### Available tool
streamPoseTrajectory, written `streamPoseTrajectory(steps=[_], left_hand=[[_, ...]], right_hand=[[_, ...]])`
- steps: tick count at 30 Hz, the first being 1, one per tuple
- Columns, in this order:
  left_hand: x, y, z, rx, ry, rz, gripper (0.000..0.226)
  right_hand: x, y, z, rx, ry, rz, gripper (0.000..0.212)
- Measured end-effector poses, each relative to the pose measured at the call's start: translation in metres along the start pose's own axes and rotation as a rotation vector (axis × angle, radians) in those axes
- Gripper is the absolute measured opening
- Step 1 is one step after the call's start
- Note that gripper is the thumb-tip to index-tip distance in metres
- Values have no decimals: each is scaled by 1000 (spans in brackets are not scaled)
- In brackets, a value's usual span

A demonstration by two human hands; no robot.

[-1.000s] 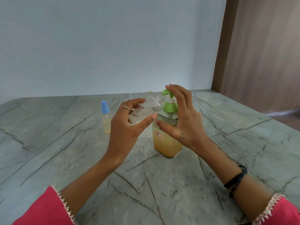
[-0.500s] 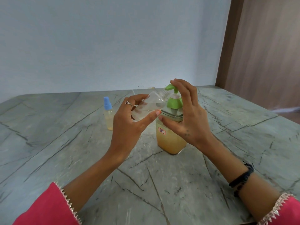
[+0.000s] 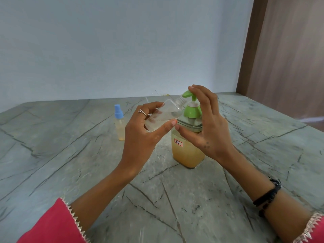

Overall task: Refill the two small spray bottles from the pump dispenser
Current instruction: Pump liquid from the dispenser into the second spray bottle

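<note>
Soft even daylight, sharp, wide-angle edge distortion

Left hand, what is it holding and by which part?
The left hand holds the uncapped spray bottle by its body, tilted, with its open neck under the pump dispenser spout.

Clear glossy plastic bottle (image 3: 165, 113), matt green plastic pump (image 3: 192, 107), smooth veined stone table (image 3: 70, 155).

Grey-green marble-look tabletop (image 3: 175, 199) with dark veins lies under and around my hands. Pale blue wall (image 3: 122, 46) stands beyond my fingertips. Brown wood-grain panel (image 3: 289, 58) sits far off past my right hand, upper right.
</note>
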State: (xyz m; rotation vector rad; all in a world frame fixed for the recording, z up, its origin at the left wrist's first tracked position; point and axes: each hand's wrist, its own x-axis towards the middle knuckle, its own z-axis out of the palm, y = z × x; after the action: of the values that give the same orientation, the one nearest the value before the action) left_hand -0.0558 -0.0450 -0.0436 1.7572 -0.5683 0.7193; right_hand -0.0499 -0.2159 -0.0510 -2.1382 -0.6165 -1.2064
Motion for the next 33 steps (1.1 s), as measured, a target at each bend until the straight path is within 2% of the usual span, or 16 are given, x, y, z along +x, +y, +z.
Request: streamPoseTrajectory(steps=[33], left_hand=[[0, -2, 0, -11, -1, -1, 41]], right_hand=[[0, -2, -2, 12, -10, 15, 78]])
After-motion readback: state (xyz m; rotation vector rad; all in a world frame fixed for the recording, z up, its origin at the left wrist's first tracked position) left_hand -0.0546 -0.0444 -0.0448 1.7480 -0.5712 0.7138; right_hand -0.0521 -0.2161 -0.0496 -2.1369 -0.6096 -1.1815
